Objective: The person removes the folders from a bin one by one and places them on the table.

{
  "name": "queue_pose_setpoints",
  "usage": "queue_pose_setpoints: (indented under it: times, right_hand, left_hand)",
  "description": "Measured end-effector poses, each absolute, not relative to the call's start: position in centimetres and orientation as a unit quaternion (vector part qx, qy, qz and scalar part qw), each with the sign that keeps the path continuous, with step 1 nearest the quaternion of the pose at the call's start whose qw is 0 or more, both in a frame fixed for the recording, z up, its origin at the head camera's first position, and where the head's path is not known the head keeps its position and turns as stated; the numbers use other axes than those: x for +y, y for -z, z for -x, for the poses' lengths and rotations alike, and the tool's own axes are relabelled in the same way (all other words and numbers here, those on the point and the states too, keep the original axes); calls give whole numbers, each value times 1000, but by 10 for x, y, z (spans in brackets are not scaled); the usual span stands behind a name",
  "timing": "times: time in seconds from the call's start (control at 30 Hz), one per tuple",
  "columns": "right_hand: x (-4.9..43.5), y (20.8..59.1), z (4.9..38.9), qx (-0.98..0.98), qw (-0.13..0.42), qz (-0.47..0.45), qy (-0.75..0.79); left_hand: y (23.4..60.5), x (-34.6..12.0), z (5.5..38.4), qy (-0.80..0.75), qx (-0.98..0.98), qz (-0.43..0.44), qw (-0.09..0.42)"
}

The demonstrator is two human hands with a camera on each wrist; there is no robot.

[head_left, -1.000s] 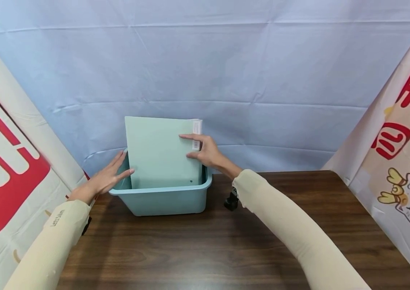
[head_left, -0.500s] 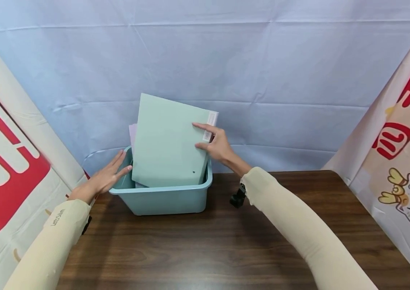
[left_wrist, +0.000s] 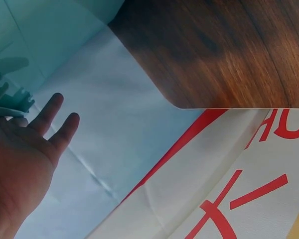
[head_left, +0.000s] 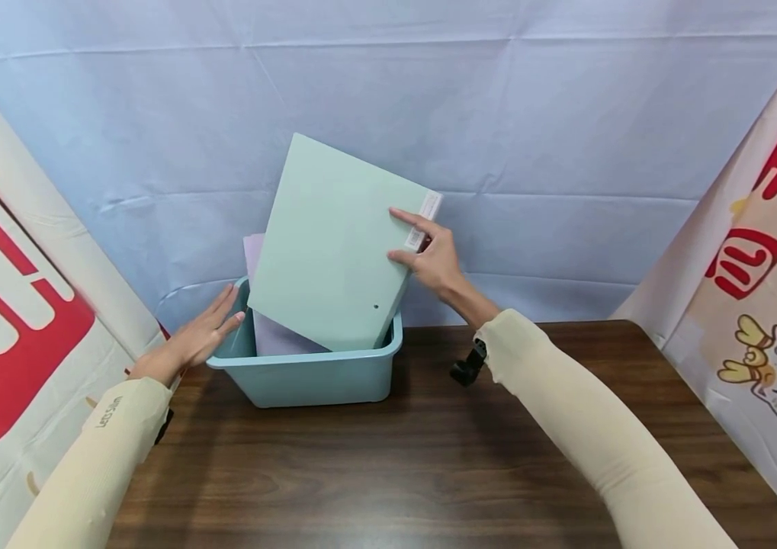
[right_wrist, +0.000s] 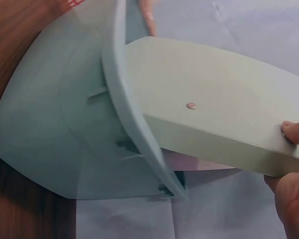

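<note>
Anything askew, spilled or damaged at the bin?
Only the mint-green binder looks askew: it slants, one lower corner inside the blue plastic bin, in front of a purple folder. The right hand grips its label-side edge, which probably explains the tilt. No spill or damage shows.

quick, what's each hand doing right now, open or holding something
Left hand: open, at the edge of the blue bin.
Right hand: holding the pale green folder.

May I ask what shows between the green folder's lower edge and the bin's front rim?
In the head view, a flat purple item shows there, partly hidden behind the green folder and the bin.
</note>
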State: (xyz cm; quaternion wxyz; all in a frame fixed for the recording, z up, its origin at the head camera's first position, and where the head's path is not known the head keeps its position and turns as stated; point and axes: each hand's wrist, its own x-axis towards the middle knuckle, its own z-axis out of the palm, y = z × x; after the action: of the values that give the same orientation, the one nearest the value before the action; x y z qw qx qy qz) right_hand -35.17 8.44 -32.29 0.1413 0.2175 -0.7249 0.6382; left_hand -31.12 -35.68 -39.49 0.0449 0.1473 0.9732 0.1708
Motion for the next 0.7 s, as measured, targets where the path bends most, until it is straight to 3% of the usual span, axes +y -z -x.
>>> queue_pose_setpoints:
  times: [0.7]
  right_hand:
    - [121, 291, 341, -632, 171, -215, -725]
  left_hand:
    - [395, -358, 310, -175, 972, -154, 39]
